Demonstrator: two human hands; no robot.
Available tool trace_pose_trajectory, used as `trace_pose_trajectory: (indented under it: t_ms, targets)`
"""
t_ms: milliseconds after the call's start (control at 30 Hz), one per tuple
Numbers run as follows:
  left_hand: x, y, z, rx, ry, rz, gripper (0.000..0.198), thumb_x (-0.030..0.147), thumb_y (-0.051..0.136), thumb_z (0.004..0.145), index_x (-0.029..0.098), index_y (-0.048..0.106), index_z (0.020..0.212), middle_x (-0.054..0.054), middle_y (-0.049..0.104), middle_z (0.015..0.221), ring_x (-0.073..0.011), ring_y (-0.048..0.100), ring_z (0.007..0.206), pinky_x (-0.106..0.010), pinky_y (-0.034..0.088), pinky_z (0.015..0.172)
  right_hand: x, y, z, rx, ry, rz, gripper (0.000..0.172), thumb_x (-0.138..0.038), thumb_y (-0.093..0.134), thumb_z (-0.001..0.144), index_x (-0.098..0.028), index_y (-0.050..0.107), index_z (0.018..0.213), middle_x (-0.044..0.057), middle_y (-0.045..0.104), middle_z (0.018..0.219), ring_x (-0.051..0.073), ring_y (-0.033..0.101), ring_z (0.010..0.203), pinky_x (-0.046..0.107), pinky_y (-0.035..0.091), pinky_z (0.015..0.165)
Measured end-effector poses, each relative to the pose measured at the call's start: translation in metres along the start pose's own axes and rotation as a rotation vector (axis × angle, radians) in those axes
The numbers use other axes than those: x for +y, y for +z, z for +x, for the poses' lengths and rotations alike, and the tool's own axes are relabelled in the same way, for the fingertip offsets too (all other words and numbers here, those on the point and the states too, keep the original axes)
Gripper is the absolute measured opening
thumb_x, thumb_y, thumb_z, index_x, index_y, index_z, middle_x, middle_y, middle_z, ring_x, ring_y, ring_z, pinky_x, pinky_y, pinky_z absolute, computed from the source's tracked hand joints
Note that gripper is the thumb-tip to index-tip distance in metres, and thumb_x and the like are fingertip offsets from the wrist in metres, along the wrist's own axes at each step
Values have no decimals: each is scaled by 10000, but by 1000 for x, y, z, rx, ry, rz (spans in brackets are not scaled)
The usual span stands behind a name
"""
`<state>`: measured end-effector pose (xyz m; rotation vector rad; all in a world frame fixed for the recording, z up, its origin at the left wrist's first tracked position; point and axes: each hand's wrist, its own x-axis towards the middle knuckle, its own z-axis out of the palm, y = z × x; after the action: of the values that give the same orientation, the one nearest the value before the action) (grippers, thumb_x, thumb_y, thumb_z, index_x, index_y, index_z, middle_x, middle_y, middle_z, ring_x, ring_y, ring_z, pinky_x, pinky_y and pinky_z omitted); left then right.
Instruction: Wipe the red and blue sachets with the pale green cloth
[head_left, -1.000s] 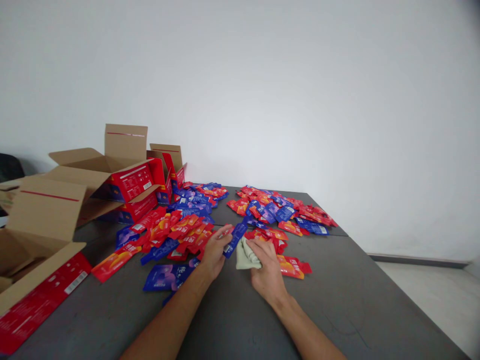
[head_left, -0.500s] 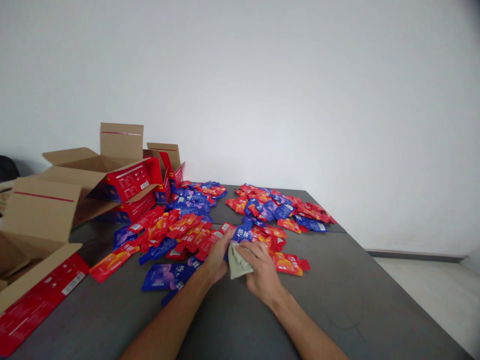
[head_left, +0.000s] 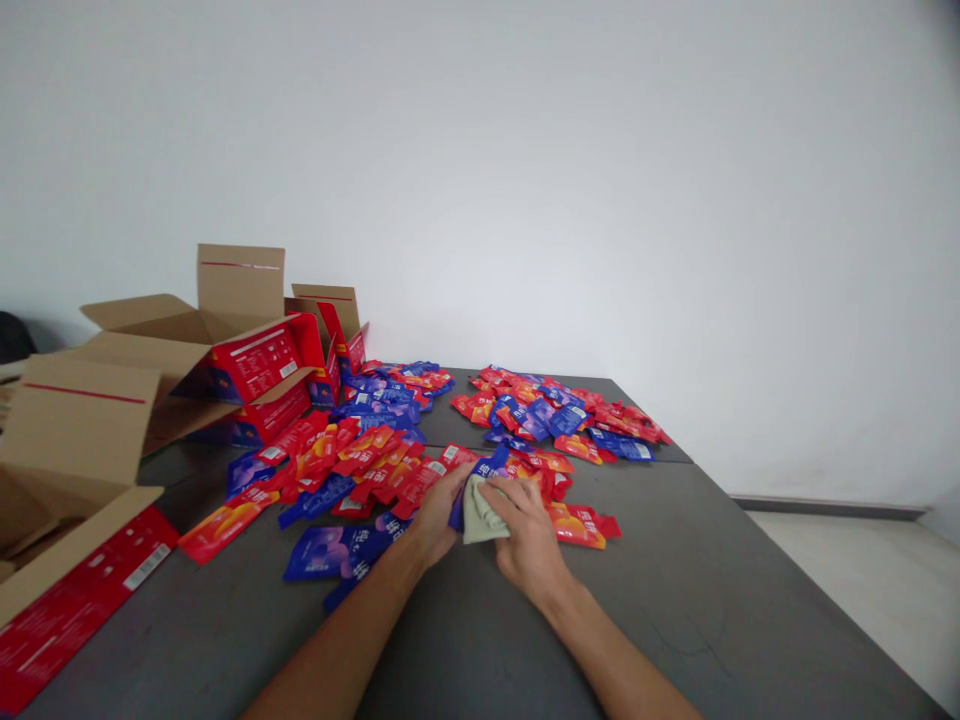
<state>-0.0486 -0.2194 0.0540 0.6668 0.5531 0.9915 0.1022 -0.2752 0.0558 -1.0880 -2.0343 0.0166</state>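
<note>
Above the near middle of the dark table, my left hand (head_left: 438,513) grips the left side of a blue pouch (head_left: 491,463) with white print. My right hand (head_left: 529,532) is closed on a folded pale green cloth (head_left: 480,515) and presses it against the pouch's face, covering much of the print. Left of my left hand lie a few blue pouches (head_left: 319,553). Red and orange pouches (head_left: 379,470) overlap in a heap just beyond. Another red pouch (head_left: 579,525) lies to the right of my right hand.
Open cardboard boxes (head_left: 251,362) with red and blue sides stand at the left, flaps spread. An open box (head_left: 90,590) sits nearer, at the left edge. A mixed pile of red and blue pouches (head_left: 551,410) covers the table's (head_left: 637,620) far right, before a white wall.
The cloth has slid up over the blue pouch and hides more of its print. My right hand has shifted slightly up with it; my left hand stays about where it was.
</note>
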Motion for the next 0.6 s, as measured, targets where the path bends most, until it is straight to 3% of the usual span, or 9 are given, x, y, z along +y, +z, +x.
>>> trace_pose_trajectory:
  t_ms: [100, 233, 333, 467, 600]
  targets:
    - [1, -3, 1, 38, -10, -4, 300, 408, 704, 813, 118, 718, 889, -89, 749, 817, -211, 704, 767, -290, 541, 699, -13, 5, 0, -121, -31, 41, 803, 36, 496, 647, -275, 567, 1384, 55, 597, 1316, 274, 503, 1097, 449, 488, 944]
    - [3, -4, 2, 134, 120, 156, 231, 354, 681, 814, 143, 733, 890, -75, 750, 836, -214, 689, 804, -298, 518, 739, -13, 5, 0, -126, -26, 84, 809, 49, 493, 619, -277, 593, 1352, 52, 601, 1311, 271, 512, 1102, 450, 484, 958]
    - [14, -10, 2, 209, 336, 482, 188, 273, 650, 817, 192, 760, 946, -71, 758, 976, -257, 651, 1017, -331, 473, 914, -2, 4, -1, -82, 23, 55, 791, 63, 485, 606, -251, 619, 1318, 61, 605, 1307, 272, 512, 1129, 447, 473, 972]
    - [35, -27, 1, 349, 573, 987, 299, 183, 610, 812, 232, 752, 1071, -86, 710, 1159, -279, 558, 1199, -369, 331, 1103, 15, 0, -1, -3, 134, -29, 728, 68, 479, 628, -206, 653, 1279, 79, 629, 1269, 270, 520, 1121, 431, 473, 971]
    - [44, -39, -1, 551, 567, 1605, 350, 173, 494, 872, 203, 719, 1138, -117, 675, 1166, -283, 549, 1159, -416, 343, 1066, 28, -6, 0, 38, 231, -119, 669, 56, 487, 652, -172, 677, 1252, 101, 642, 1256, 280, 528, 1125, 430, 466, 978]
